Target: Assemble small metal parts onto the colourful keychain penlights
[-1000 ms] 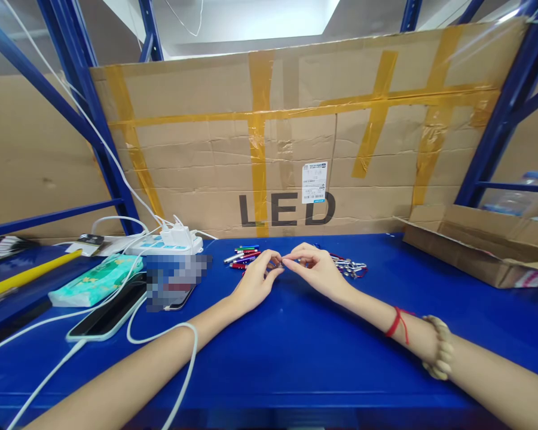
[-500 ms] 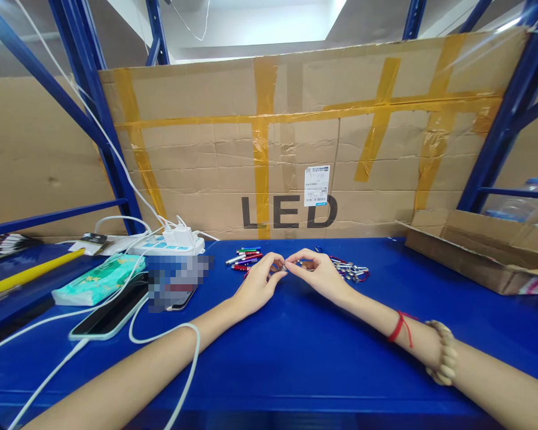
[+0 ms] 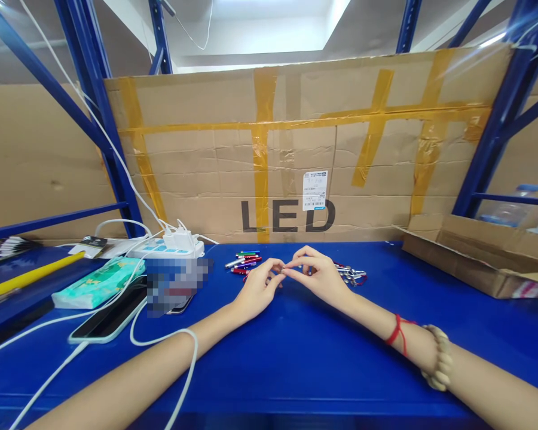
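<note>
My left hand [image 3: 256, 289] and my right hand [image 3: 317, 274] meet fingertip to fingertip over the blue table [image 3: 296, 352]. Both pinch a small item between them that I cannot make out. Just behind the left hand lies a cluster of small coloured pen-like tubes [image 3: 244, 261]. Behind the right hand sits a heap of metal keyrings with clips [image 3: 353, 275]. My right wrist wears a red string and a bead bracelet.
A phone [image 3: 110, 316] on a white cable lies at the left, beside a tissue pack [image 3: 99, 283] and a white power strip [image 3: 170, 246]. A taped cardboard sheet marked LED [image 3: 296, 149] stands behind. An open cardboard box [image 3: 484, 257] sits at the right.
Both hands stay pinched together at the same spot, with only small finger shifts. The view has tilted slightly.
</note>
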{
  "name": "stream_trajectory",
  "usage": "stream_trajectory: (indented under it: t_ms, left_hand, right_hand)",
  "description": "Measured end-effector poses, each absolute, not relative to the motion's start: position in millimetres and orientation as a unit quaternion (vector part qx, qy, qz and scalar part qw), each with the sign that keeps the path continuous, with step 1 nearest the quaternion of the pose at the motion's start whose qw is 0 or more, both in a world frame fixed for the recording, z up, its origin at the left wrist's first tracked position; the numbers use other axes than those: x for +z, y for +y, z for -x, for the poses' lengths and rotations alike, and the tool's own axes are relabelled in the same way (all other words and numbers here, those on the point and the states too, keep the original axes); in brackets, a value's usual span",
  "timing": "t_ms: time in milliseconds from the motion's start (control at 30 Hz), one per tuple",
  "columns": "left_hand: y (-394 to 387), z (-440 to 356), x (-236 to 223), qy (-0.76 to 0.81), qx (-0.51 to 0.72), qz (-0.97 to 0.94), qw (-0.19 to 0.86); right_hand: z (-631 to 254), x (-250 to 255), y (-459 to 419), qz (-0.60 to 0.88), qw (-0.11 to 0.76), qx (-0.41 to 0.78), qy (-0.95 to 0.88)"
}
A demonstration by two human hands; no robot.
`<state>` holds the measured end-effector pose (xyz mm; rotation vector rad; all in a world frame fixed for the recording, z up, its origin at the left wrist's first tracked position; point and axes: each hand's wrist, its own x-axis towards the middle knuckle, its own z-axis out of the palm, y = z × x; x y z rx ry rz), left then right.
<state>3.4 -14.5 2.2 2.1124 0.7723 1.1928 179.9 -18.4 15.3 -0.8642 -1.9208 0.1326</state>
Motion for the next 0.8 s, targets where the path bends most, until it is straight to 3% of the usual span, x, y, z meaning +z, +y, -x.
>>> stream_trajectory:
  t_ms: [167,433,567,667,800]
  left_hand:
    - [-17,-6,1,0.29,0.443,-0.773,0.349]
    - [-16,-6,2,0.333,0.455,-0.735,0.376]
    - [-19,-6,4,0.341,0.468,-0.708,0.404]
    - [-21,-6,4,0.35,0.448,-0.73,0.381]
    - [-27,-5,8,0.368,0.414,-0.793,0.253]
  right_hand:
    - [-176,18,-23,0.399,0.468,0.082,-0.784]
    - [-177,16,-23,0.399,0.361,0.224,-0.812]
    - [-177,12,-19,0.381,0.347,0.218,-0.829]
    - [-174,12,-21,0.376,0.349,0.203,-0.834]
    - [-172,14,-24,0.355,0.357,0.215,-0.837]
